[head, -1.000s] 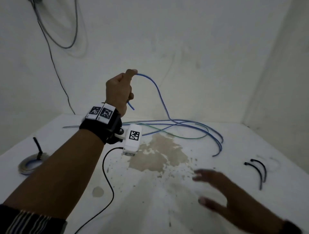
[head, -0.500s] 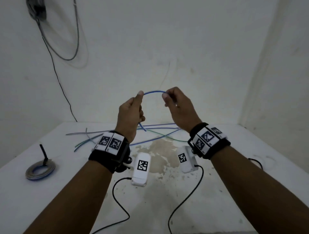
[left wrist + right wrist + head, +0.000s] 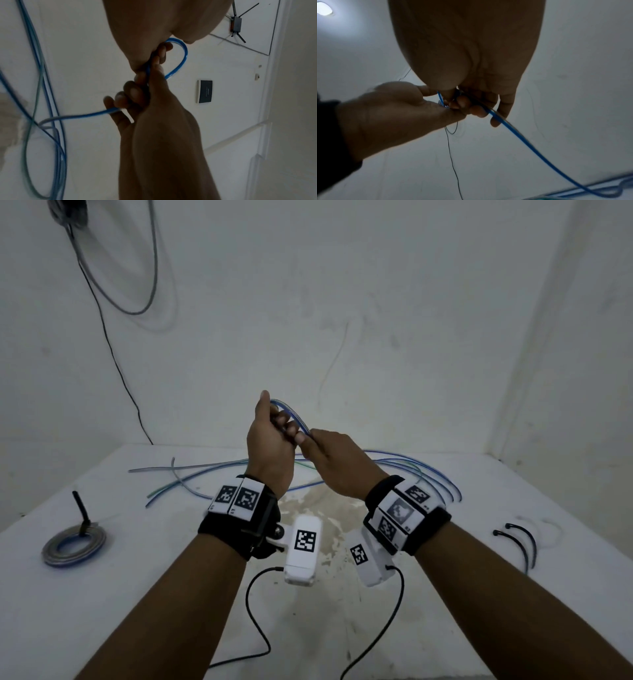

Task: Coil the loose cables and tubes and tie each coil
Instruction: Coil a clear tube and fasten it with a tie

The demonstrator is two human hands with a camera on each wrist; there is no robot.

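My right hand [image 3: 471,60]: fingers curled round the blue cable [image 3: 522,138], pinching it at the tips.
My left hand [image 3: 388,115]: touching my right fingertips — it pinches the same cable there.
Cable beyond my fingers: slants down and away, blurred.

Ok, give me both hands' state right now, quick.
Left hand: fingers curled, gripping a small loop of the blue cable.
Right hand: pinching the same blue cable just beside the left hand.

Blue cable [image 3: 184,56]: smooth, glossy plastic jacket. Table [image 3: 445,628]: matt white, w/ rough brown patch [image 3: 318,508] at frame centre. Wrist straps [image 3: 236,525]: black cloth.
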